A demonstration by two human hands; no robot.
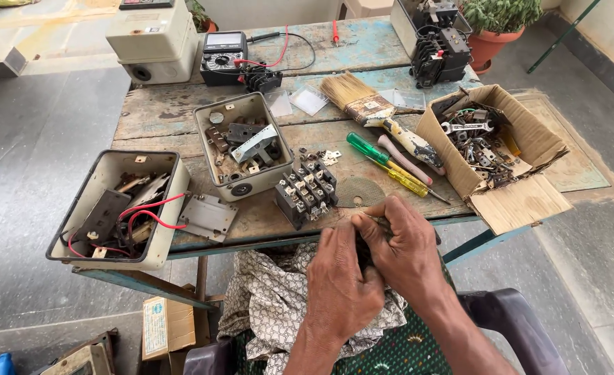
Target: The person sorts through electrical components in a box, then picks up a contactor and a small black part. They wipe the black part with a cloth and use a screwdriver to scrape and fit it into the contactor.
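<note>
My left hand [339,278] and my right hand [398,244] are pressed together at the near edge of the worn wooden table [175,111], both closed around a small dark part that is almost wholly hidden between my fingers. Just beyond them lie a black contactor block [307,194] with rows of metal terminals and a round grey abrasive disc [359,192]. A green-and-yellow screwdriver [387,167] lies to the right of the block.
An open switch box [243,144] with loose parts and another box with red wires [118,207] lie at left. A paintbrush [369,110], a multimeter [223,57], a cardboard box of hardware [487,149] and a potted plant [498,28] stand further off. Patterned cloth covers my lap.
</note>
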